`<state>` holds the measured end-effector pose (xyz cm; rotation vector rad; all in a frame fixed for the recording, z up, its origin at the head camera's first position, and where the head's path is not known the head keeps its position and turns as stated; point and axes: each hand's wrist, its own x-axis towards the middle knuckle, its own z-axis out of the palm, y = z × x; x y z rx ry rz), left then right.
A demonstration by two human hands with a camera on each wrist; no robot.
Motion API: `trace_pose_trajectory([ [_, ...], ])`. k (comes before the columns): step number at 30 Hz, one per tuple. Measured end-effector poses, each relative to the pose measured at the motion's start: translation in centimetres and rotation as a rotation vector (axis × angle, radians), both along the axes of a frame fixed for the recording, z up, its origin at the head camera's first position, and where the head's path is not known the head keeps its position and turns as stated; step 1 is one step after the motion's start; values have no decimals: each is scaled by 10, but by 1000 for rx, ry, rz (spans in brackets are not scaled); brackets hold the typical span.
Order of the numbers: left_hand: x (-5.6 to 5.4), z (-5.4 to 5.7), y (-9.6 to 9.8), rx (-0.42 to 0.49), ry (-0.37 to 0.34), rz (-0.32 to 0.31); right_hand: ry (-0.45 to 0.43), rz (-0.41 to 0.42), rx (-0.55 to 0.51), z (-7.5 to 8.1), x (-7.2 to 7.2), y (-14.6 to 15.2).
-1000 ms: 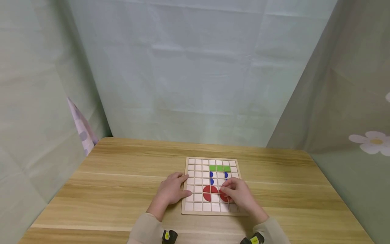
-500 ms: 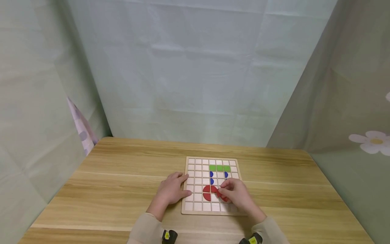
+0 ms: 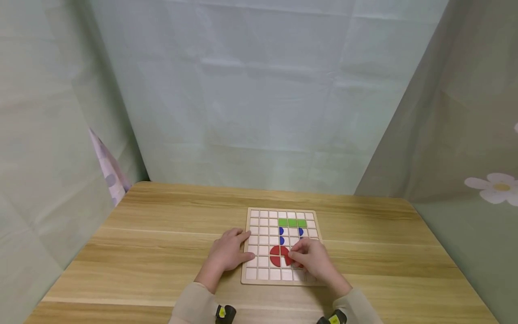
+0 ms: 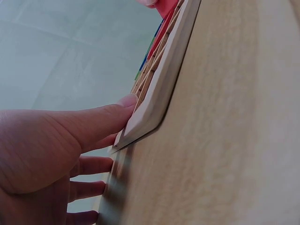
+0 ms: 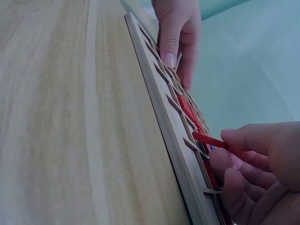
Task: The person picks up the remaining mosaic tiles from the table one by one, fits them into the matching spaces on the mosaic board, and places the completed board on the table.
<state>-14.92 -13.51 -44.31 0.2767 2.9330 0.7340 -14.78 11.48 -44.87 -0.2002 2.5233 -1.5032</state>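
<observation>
A square wooden grid board (image 3: 283, 283) lies on the table. My left hand (image 3: 227, 252) rests at its left side, thumb on the rim and the other fingers fairly straight beside the edge. My right hand (image 3: 315, 259) pinches a red quarter-circle tile (image 5: 211, 140) between thumb and fingers. It is tilted over the grid, beside a cell bordering several seated red quarter-circle tiles (image 3: 275, 261). More red shows partly under my right hand. Green square tiles (image 3: 292, 222) form a row near the top, with blue half-circle tiles (image 3: 281, 240) in two columns below, the right one partly hidden.
The wood-grain table (image 3: 170, 252) extends around the board on all sides. Pale cloth curtains (image 3: 251, 112) stand behind it and to both sides. Each wrist wears a black strap device (image 3: 225, 313).
My right hand has moved left with the red quarter-circle tile, from the right red group toward the left red circle. My left hand and the board stay put.
</observation>
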Motion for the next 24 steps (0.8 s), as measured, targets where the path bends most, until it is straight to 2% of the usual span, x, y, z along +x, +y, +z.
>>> trace_pose_trajectory([
  [14,1,1,1,1,-7,1,6,30,83,0,0,2],
  [24,1,1,0,2,-9,0,18,103,167,3,0,8],
])
